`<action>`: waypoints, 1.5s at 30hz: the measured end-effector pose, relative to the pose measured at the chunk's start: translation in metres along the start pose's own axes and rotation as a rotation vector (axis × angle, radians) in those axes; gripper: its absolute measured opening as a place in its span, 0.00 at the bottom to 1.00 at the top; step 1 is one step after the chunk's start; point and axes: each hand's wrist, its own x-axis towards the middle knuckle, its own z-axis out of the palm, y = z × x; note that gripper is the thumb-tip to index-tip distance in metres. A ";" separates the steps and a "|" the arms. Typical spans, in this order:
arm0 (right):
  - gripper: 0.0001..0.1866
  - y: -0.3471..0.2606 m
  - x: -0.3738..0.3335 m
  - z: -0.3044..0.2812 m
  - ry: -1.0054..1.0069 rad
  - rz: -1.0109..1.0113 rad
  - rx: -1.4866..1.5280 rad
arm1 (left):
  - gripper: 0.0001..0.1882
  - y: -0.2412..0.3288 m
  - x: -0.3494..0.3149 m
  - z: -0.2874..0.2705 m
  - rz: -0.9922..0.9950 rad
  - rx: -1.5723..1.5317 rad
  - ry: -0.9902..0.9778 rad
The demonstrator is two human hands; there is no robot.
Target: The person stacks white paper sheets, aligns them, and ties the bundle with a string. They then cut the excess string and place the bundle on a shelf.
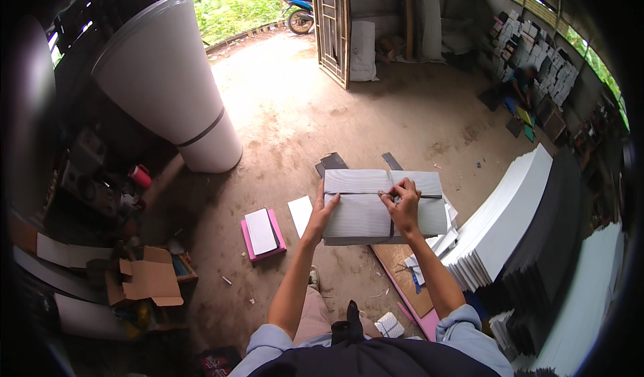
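Tall white dark-banded roll (164, 68): landmark, standing on brown floor (389, 119).
Rectangular pale-grey ridged bundle (355, 219): right of roll, well apart from it.
Left hand (325, 210): closed on bundle's left edge, thumb on top.
Right hand (404, 209): fingertips bunched at bundle's thin dark strap (362, 193); cannot tell if pinching.

We record one brown, stained floor (282, 122). Toward its left edge we list a tall white roll (168, 75), standing; by its far edge, an upright white sack (363, 49); nearer its middle, a pink slab (282, 245), a loose white sheet (300, 216) and a thin pale stick (227, 280).
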 end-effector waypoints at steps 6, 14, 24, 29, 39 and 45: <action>0.09 -0.003 0.083 0.074 -0.040 -0.010 -0.001 | 0.37 -0.001 0.089 -0.058 0.043 -0.106 0.009; 0.10 -0.028 0.221 0.177 0.001 0.017 0.052 | 0.29 0.032 0.237 -0.148 0.136 -0.128 0.239; 0.10 -0.003 0.377 0.248 0.002 0.025 0.103 | 0.36 0.088 0.402 -0.187 0.213 -0.004 0.104; 0.11 0.064 0.449 0.272 0.047 0.097 0.204 | 0.35 0.074 0.517 -0.175 0.264 -0.035 -0.037; 0.09 0.135 0.627 0.241 0.181 0.087 0.001 | 0.36 0.118 0.715 -0.096 0.317 0.226 -0.207; 0.09 0.189 0.708 0.251 0.319 0.160 -0.051 | 0.27 0.111 0.849 -0.061 0.243 -0.070 -0.437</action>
